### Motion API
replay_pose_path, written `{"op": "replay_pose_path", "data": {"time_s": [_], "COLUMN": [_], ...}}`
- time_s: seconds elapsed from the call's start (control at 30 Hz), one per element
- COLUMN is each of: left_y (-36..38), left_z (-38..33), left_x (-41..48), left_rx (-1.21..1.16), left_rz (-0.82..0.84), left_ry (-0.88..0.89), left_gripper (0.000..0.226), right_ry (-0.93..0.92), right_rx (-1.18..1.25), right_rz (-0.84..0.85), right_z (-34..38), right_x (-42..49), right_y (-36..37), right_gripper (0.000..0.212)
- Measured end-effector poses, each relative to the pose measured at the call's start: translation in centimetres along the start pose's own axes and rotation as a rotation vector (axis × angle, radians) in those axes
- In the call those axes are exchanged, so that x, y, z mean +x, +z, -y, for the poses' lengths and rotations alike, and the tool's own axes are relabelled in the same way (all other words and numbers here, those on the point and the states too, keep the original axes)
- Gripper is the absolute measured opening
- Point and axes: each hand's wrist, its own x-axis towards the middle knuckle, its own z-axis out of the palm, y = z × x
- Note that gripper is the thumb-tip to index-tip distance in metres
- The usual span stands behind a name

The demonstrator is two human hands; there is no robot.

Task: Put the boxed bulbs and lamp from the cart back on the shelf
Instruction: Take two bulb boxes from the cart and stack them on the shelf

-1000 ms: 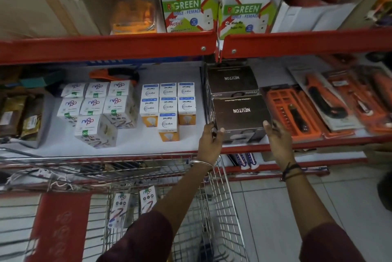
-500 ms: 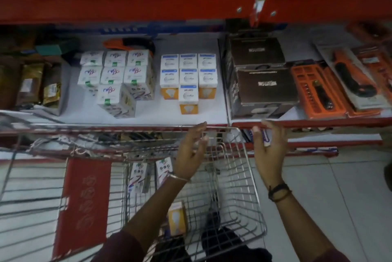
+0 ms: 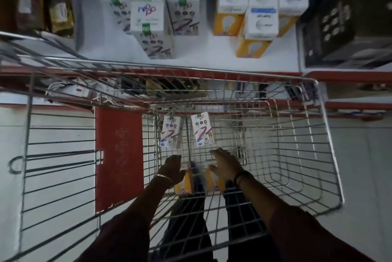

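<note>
I see four bulb boxes in the cart point(image 3: 318, 134) — two white boxes point(image 3: 202, 129) upright at the far wall, two yellow boxes point(image 3: 184, 183) nearer. My left hand point(image 3: 172, 169) rests on one yellow box, my right hand point(image 3: 227, 163) spreads open over the other — grip unclear on the left.

Dim aisle, pale tiled floor point(image 3: 360, 155), red-edged white shelving point(image 3: 101, 49).

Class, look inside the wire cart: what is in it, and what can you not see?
Inside the cart: two white bulb boxes standing at the far end, and two yellow bulb boxes nearer. The left hand and right hand cover the yellow boxes' tops, hiding any grip.
</note>
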Motion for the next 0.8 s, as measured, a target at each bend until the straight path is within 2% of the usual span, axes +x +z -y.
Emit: {"op": "replay_pose_path", "data": {"time_s": [0.1, 0.17, 0.23, 0.3, 0.37, 0.47, 0.63, 0.8], "left_y": [1.2, 1.5, 1.3, 1.7, 1.7, 0.0, -2.7, -7.5], "left_z": [2.5, 3.3, 3.2, 3.7, 4.0, 3.2, 2.0, -1.9], "left_x": [1.5, 2.1, 2.4, 2.8, 3.1, 2.5, 0.9, -2.3], "left_rx": [0.005, -0.047, -0.112, -0.189, -0.17, -0.167, -0.158, -0.157], "left_rz": [0.119, 0.152, 0.126, 0.128, 0.174, 0.209, 0.17, 0.011], "left_ry": [-0.002, 0.0, 0.048, 0.034, 0.05, 0.125, 0.215, 0.295], "left_gripper": [0.072, 0.071, 0.063, 0.068, 0.07, 0.061, 0.072, 0.072], "right_ry": [0.043, 0.049, 0.05, 0.07, 0.094, 0.079, 0.02, -0.039], "right_rx": [-0.162, -0.187, -0.158, -0.072, 0.007, -0.008, -0.021, 0.06], "right_rz": [0.144, 0.16, 0.164, 0.185, 0.205, 0.187, 0.082, -0.085], "right_z": [-0.5, -0.7, -0.6, -0.6, -0.6, -0.6, 0.3, 2.5], "right_x": [2.3, 3.2, 3.6, 3.7, 3.8, 3.7, 1.3, -4.6], "right_y": [1.7, 2.3, 2.4, 2.2, 1.9, 1.3, -1.2, -6.0], "right_gripper": [0.073, 0.07, 0.072, 0.079, 0.079, 0.074, 0.073, 0.072]}}
